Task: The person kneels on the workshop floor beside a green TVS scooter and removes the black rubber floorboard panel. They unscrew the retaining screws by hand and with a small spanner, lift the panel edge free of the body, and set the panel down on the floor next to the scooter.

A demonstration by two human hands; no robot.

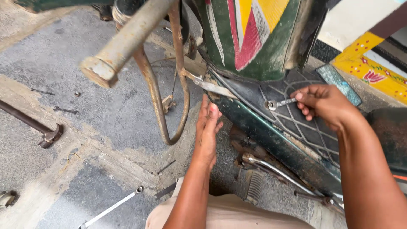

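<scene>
Concrete floor (106,110); right hand (324,106) pinches spanner (280,103), left hand (207,131) fingers together under footboard (292,123)

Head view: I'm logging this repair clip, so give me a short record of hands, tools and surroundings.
right hand: holds a small spanner on a bolt in the footboard
left hand: flat against the footboard's green edge
floor: another spanner lying loose
nearby: rusty bar, painted panel

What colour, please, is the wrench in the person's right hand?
Shiny silver metal: the wrench in the right hand shows best in the head view.
</scene>
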